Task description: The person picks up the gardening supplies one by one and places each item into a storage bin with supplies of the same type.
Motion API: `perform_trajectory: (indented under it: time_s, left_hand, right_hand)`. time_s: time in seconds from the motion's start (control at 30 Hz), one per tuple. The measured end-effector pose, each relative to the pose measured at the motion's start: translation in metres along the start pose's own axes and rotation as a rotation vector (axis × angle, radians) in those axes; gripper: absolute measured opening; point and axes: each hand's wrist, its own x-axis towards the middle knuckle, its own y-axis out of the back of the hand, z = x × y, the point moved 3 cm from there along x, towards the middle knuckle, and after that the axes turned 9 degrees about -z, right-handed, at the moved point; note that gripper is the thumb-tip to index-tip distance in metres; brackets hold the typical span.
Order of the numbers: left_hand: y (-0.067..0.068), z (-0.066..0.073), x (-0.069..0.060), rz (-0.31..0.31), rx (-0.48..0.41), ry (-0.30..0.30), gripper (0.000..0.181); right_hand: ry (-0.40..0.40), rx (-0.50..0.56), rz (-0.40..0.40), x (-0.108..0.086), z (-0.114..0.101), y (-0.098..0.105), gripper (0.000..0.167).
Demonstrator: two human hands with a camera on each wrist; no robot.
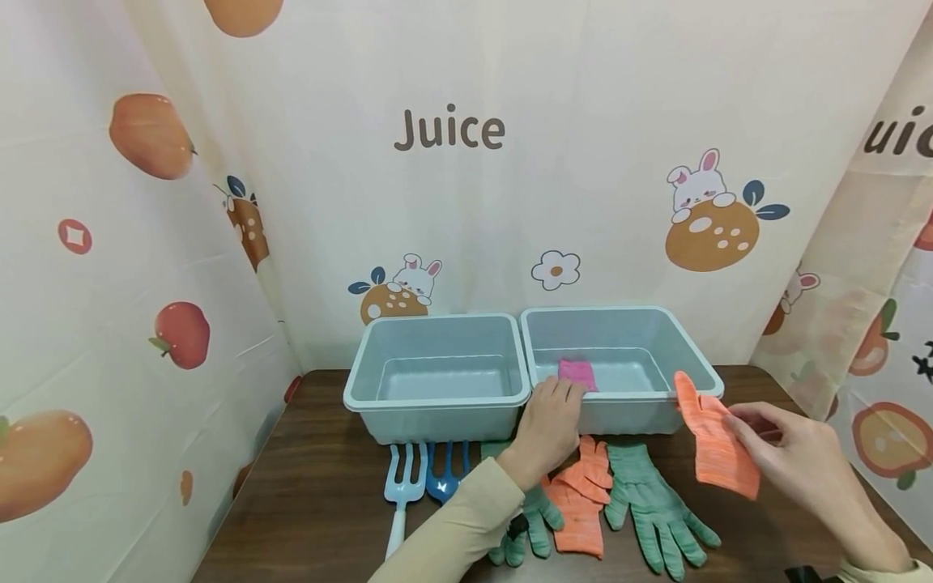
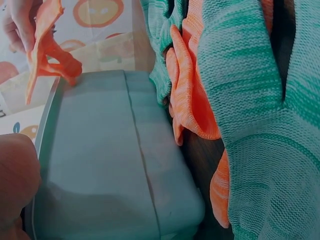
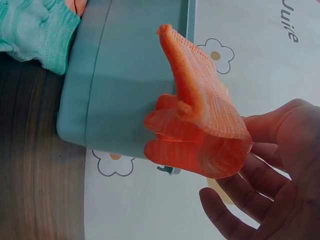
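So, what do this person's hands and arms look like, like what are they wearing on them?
The left hand and right hand are bare, with no gloves worn. The left sleeve is plain pale beige; only the edge of a similar right sleeve shows. A small black piece appears by the left sleeve.

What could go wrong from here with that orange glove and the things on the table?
The orange glove is held at one side by the right hand, so it might slip and drop. It is close to a corner of the bin on the right, so it could snag there. The left sleeve reaches across above the dark blue fork and might nudge it.
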Motion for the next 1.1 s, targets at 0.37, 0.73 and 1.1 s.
perform_trajectory:
  time_s: [0.37,0.73,1.1]
  left_hand:
    - [0.001,0.004,0.000,-0.039,0.007,-0.004,0.027]
    - [-0.001,0.005,0.000,-0.024,0.027,-0.002,0.025]
    - [0.000,0.002,0.000,-0.039,0.017,0.011,0.028]
  right_hand:
    - [0.003,0.022,0.033,0.001,-0.004,0.001,0.013]
    - [0.040,0.024,0.062,0.007,-0.012,0.005,0.013]
    - [0.090,0.016,0.064,0.021,-0.024,0.012,0.018]
